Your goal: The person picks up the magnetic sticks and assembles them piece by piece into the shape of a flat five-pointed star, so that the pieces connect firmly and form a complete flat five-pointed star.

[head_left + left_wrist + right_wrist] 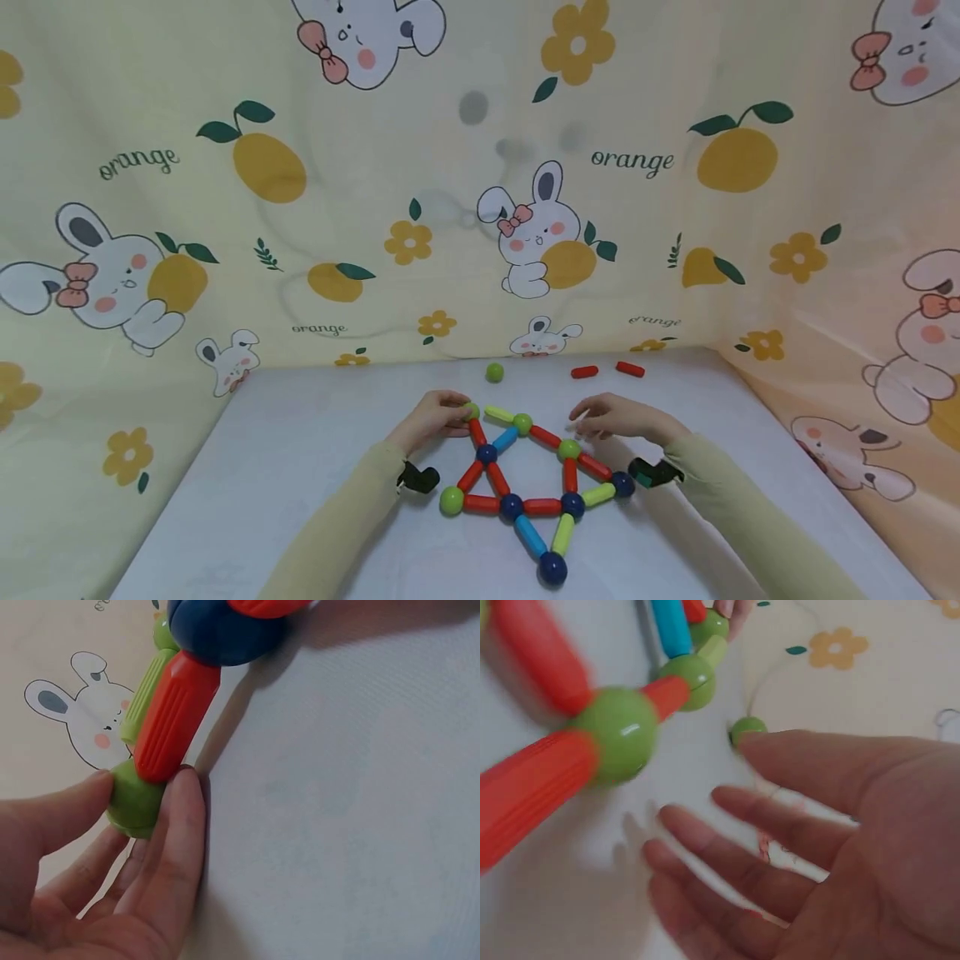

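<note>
My left hand (437, 414) pinches a green ball (136, 801) between thumb and fingers. A red rod (177, 716) joins that ball to a dark blue ball (487, 453) of a flat figure made of rods and balls. Beside it, a light green rod (498, 413) sticks out from another green ball (522, 424), its far end a little apart from the pinched ball. My right hand (617, 417) holds nothing; its fingers are spread, loosely bent, near a green ball (619, 735) with red rods on it. The figure's lowest corner is a dark blue ball (552, 569).
Toward the back of the white table (285, 467) lie a loose green ball (495, 372) and two red rods, a left one (584, 372) and a right one (630, 368). A printed cloth (420, 167) with rabbits and oranges hangs behind and at the right.
</note>
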A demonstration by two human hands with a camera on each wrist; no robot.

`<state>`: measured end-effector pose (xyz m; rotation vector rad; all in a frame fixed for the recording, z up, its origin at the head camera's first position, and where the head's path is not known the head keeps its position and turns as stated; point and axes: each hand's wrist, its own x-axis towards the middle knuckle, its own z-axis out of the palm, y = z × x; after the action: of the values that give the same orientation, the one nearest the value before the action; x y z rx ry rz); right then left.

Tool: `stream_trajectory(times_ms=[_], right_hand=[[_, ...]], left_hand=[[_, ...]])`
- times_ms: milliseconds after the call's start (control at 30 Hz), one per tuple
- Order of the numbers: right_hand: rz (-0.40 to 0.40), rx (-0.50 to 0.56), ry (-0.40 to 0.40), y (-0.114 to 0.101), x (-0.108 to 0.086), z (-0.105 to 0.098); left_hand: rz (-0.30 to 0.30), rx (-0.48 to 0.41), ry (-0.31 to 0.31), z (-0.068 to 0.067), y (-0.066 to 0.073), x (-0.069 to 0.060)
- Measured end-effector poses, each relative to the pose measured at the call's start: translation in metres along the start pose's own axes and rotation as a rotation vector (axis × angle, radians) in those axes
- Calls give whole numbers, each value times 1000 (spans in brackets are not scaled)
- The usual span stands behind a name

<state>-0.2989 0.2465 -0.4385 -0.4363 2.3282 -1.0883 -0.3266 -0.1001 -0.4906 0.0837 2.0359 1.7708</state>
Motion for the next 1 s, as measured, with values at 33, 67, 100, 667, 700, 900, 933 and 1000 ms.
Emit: stream_trajectory(times_ms=[33,67,100,667,700,900,933,1000], right_hand=[[-5,12,-8,-4,10,-2],[-10,26,-19,-8,20,-2],[-13,36,-27,-12,30,-2],[-95,-42,-34,-39,103,40],[-96,-37,-34,-39,103,42],[-84,-22,-27,-40,105,43],[-80,-22,-26,-40,105,43],[-78,-20,-25,-40,106,41]], left_hand=[[-3,-5,-2,0,0,0],[-8,-12,-3,0,1,-1],[-11,-18,-5,-1,1,-1],[32,-53,-28,-4,-5,0],[41,-43,-28,-3,-4,0],[61,-7,-10,1,0,2],[55,-11,-7,2,1,3],[55,-13,-4,2,3,4]])
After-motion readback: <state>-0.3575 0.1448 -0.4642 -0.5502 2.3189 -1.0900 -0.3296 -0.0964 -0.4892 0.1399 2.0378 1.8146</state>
